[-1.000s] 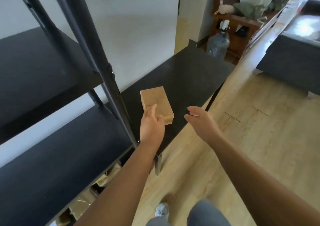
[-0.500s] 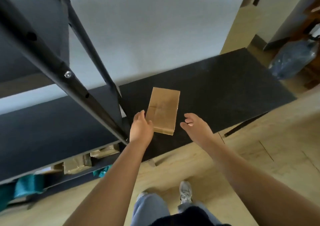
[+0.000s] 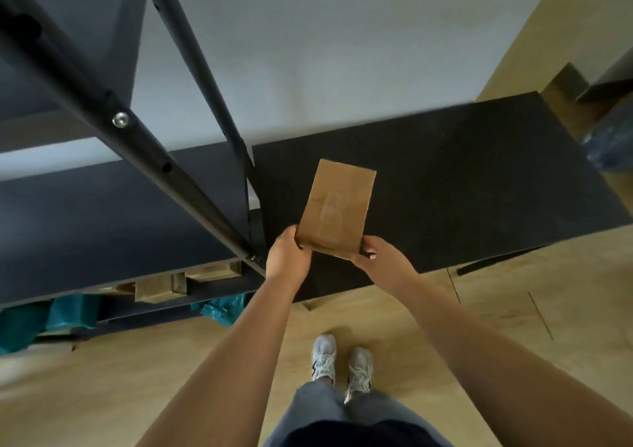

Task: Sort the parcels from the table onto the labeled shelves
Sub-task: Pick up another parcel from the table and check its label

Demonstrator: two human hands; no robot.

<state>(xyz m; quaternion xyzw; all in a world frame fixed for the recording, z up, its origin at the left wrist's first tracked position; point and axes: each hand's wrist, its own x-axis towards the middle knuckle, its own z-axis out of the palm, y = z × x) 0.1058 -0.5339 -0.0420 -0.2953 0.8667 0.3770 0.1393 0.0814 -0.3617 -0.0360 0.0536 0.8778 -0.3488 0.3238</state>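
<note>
A flat brown cardboard parcel [image 3: 337, 206] sits over the black table [image 3: 462, 186], near its front left part. My left hand [image 3: 287, 254] grips the parcel's near left corner. My right hand [image 3: 378, 257] grips its near right corner. The black metal shelf unit [image 3: 113, 213] stands just left of the table, with a slanting post [image 3: 144, 148] running close to my left hand. I cannot tell whether the parcel rests on the table or is slightly lifted.
Brown parcels [image 3: 161, 285] and teal bags [image 3: 68, 313] lie on the low shelf under the unit. A blue plastic-wrapped object [image 3: 613, 141] stands at the table's far right. Wooden floor and my white shoes [image 3: 339, 364] are below. A white wall is behind.
My right hand has closed onto the parcel's near right corner; before, it hovered open beside it. My head has tilted further down, bringing the floor and shoes into view.
</note>
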